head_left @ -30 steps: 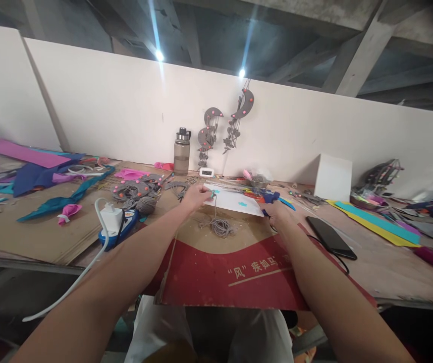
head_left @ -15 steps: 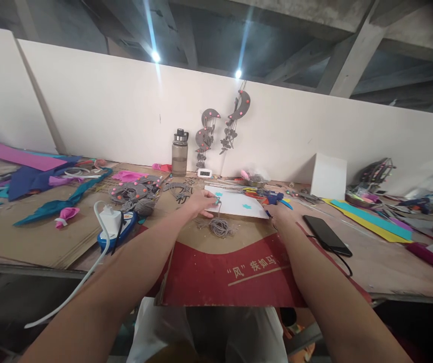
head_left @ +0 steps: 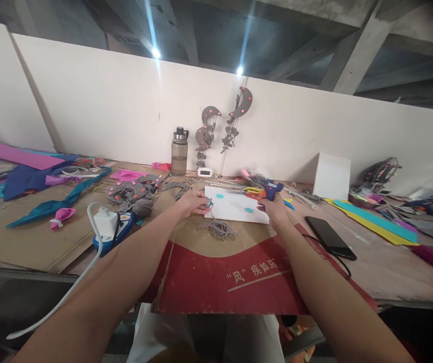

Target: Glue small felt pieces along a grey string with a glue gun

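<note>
My left hand (head_left: 193,203) pinches a small teal felt piece (head_left: 209,202) at the left edge of a white board (head_left: 231,213). Grey yarn runs from that piece down to a loose bundle of yarn (head_left: 221,230) on the cardboard. Two teal flower-shaped cutouts, one a farther flower (head_left: 220,196) and one a nearer flower (head_left: 249,209), lie flat on the board. At the board's right end my right hand (head_left: 276,209) is closed around a blue and orange glue gun (head_left: 272,189). Its nozzle is hard to make out.
Red and brown cardboard (head_left: 224,282) covers the table's front. A phone (head_left: 330,237) with a cable lies right; a blue power strip (head_left: 114,234) with a white charger stands left. A water bottle (head_left: 179,154) stands by the wall, near hanging grey moon ornaments (head_left: 244,103).
My right hand has closed around the glue gun and raised it slightly. My left hand has shifted a little to the left with the teal piece, baring more of the board.
</note>
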Action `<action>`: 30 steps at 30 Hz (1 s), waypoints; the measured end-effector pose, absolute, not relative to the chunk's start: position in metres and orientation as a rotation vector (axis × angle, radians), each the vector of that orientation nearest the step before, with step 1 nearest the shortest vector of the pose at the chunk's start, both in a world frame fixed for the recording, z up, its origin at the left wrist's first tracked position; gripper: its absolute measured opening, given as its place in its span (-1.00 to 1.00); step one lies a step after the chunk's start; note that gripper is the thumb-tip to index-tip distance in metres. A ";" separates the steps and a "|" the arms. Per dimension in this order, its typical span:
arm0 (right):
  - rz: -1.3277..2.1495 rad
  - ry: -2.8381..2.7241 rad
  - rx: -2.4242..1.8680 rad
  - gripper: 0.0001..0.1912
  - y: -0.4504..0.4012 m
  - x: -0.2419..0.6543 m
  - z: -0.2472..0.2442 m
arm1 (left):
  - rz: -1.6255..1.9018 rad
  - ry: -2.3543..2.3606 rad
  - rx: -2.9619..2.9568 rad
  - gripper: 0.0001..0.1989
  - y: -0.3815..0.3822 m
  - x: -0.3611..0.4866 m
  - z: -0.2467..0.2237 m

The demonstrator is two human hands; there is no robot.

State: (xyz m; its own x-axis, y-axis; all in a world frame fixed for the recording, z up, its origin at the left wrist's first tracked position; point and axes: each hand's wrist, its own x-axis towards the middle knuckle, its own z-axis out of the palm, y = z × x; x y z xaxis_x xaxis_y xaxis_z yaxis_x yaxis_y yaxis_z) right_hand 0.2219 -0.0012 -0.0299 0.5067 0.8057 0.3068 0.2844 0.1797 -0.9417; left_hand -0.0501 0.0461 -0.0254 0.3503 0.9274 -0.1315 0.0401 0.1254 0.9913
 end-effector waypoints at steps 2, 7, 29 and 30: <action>0.671 -0.993 -1.295 -0.66 -0.001 0.207 -0.032 | 0.835 1.019 1.265 -0.77 0.048 -0.049 -0.029; 0.806 -1.022 -1.270 -0.72 -0.004 0.180 -0.031 | 0.868 1.048 1.232 -0.84 0.049 -0.048 -0.032; 0.889 -1.008 -1.214 -0.72 -0.012 0.184 -0.045 | 0.916 1.236 1.315 -0.94 0.041 -0.030 -0.031; 0.880 -1.033 -1.226 -0.73 -0.012 0.183 -0.046 | 0.915 1.241 1.329 -0.95 0.040 -0.030 -0.031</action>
